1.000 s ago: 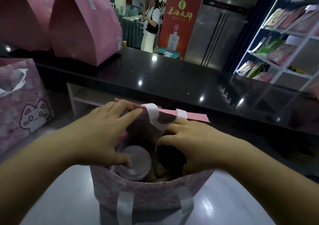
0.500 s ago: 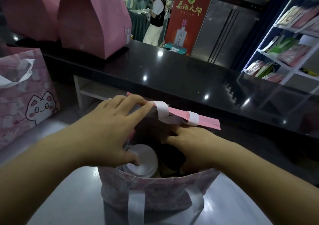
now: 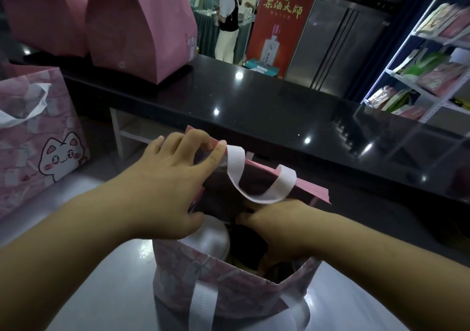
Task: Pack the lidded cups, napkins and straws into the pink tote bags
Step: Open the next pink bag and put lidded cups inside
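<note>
An open pink tote bag (image 3: 229,282) with white handles stands on the grey table right in front of me. My left hand (image 3: 170,188) grips the bag's far left rim, fingers curled over the pink edge. My right hand (image 3: 277,226) reaches down inside the bag on the right, its fingers hidden. A cup with a white lid (image 3: 211,239) sits inside at the left. Beside it lies a dark round lid (image 3: 249,246), partly covered by my right hand.
Another pink tote with a cat print (image 3: 38,140) stands at the left. Two closed pink bags (image 3: 137,25) sit on the black counter (image 3: 254,107) behind. A white shelf rack (image 3: 427,58) is at the right. A person (image 3: 227,18) stands far back.
My left hand has moved up from the white lid to the bag's far rim and now grips it. My right hand stays inside the bag. The camera has come closer.
</note>
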`<state>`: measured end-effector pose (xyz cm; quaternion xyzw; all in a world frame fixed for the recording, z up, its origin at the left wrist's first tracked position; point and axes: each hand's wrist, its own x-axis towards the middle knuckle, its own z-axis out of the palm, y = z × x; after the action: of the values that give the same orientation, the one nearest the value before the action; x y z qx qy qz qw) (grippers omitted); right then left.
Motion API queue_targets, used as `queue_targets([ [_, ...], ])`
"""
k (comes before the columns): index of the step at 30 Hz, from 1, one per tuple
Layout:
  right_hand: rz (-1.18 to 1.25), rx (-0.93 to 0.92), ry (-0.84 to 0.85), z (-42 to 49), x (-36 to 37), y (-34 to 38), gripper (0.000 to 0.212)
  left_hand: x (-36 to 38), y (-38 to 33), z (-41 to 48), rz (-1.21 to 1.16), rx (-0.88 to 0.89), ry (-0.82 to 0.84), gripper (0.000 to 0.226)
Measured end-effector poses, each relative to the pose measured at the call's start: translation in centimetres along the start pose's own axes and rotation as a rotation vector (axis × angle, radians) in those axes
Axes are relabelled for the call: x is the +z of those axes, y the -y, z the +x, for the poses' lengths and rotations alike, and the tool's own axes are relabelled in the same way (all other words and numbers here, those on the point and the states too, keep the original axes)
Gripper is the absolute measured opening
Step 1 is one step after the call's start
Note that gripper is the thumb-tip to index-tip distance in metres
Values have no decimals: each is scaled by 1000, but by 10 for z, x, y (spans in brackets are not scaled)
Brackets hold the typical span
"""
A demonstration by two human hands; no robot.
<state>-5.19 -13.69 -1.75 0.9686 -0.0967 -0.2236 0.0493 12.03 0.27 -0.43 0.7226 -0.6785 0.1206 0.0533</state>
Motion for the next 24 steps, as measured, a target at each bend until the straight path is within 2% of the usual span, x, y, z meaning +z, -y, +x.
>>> queue_targets([
  [7, -117, -76, -37, 3, 7, 3, 75, -1, -5, 5, 4, -53, -14, 94],
  [11, -74, -51, -52, -11, 1, 0, 74, -6, -7, 6, 39, -82, -41, 89],
  [16, 84, 13, -223, -38, -26, -1, 51, -12, -3, 9, 59, -83, -27, 84],
  [20, 118, 80, -338, -71, -44, -2, 32, -25, -3, 12, 76, -93, 10, 76],
  [22, 147, 126, -401, -93, -49, -1, 29, -37, -12, 10, 42, -90, -1, 69],
  [24, 187, 161, -460, -118, -48, 0, 30, -51, -29, 7, -7, -60, -79, 62],
])
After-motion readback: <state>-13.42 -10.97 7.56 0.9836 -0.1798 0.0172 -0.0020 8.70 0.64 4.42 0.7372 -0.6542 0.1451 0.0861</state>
